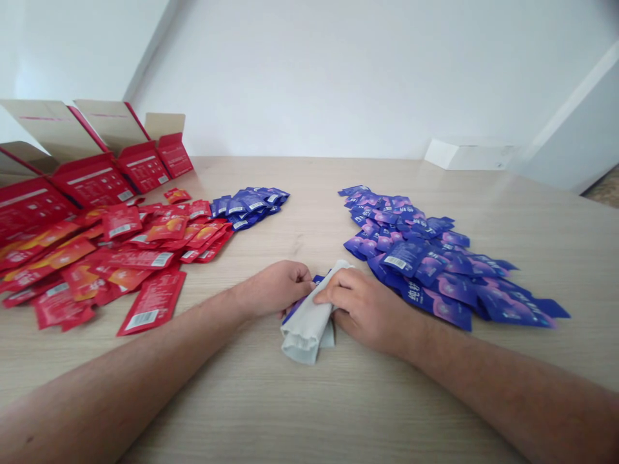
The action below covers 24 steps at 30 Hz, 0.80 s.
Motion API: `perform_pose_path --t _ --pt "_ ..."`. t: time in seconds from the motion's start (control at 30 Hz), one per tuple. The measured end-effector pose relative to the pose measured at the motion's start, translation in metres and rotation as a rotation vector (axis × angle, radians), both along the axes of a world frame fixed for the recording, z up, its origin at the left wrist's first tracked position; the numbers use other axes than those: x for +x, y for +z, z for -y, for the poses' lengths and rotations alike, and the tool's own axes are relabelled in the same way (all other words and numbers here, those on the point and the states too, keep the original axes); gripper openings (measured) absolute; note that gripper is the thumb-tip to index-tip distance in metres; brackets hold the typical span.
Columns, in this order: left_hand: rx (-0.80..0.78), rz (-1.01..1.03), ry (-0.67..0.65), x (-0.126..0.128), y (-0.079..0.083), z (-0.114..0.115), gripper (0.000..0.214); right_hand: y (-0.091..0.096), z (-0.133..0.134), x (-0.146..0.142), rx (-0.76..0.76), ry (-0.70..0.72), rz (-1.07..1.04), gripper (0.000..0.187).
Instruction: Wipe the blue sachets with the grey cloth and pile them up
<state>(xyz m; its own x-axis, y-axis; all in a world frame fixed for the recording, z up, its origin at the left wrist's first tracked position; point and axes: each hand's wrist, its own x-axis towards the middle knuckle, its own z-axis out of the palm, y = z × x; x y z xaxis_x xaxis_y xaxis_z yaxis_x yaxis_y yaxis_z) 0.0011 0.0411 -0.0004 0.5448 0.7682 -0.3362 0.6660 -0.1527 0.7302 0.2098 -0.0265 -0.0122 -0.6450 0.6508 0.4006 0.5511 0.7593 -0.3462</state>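
Observation:
My left hand (275, 290) and my right hand (362, 309) meet above the wooden table, just in front of me. Between them hangs a crumpled, pale grey-white wet wipe (307, 328), its lower end reaching down near the tabletop. A blue sachet (294, 308) shows behind the wipe, its edge pinched in my left fingers. My right fingers close over the wipe's upper part. Much of the sachet is hidden by the wipe and my hands. Close beyond my right hand lies a large spread of blue-purple sachets (425, 267).
A heap of red sachets (120, 254) covers the table's left side, with a smaller blue group (246, 206) behind it. Open red cardboard boxes (91, 180) stand at the far left. A white box (467, 154) sits by the wall on the light wood table (309, 412).

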Motion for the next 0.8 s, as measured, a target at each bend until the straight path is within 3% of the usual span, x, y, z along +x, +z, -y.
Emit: perform_pose_path --t 0.17,0.33,0.5,0.7,0.8 --pt "0.011 0.032 -0.009 0.0002 0.0004 0.0007 0.024 0.0002 0.0036 -0.0026 0.019 0.099 0.045 0.027" --pt "-0.004 -0.002 -0.004 0.0017 0.0005 0.0003 0.024 -0.0006 0.0015 0.0009 -0.006 -0.019 0.003 0.034" --pt "0.019 0.022 -0.018 0.0010 -0.0003 0.0003 0.025 -0.0006 0.0045 -0.0017 0.020 0.122 0.031 0.028" --pt "0.005 -0.005 -0.004 0.0018 0.0013 0.0010 0.024 -0.0010 0.0012 0.0004 0.000 -0.008 0.008 0.035" --pt "0.019 0.007 -0.016 0.0013 0.0017 0.0006 0.023 -0.0001 0.0042 -0.0021 0.024 0.088 0.031 0.028"
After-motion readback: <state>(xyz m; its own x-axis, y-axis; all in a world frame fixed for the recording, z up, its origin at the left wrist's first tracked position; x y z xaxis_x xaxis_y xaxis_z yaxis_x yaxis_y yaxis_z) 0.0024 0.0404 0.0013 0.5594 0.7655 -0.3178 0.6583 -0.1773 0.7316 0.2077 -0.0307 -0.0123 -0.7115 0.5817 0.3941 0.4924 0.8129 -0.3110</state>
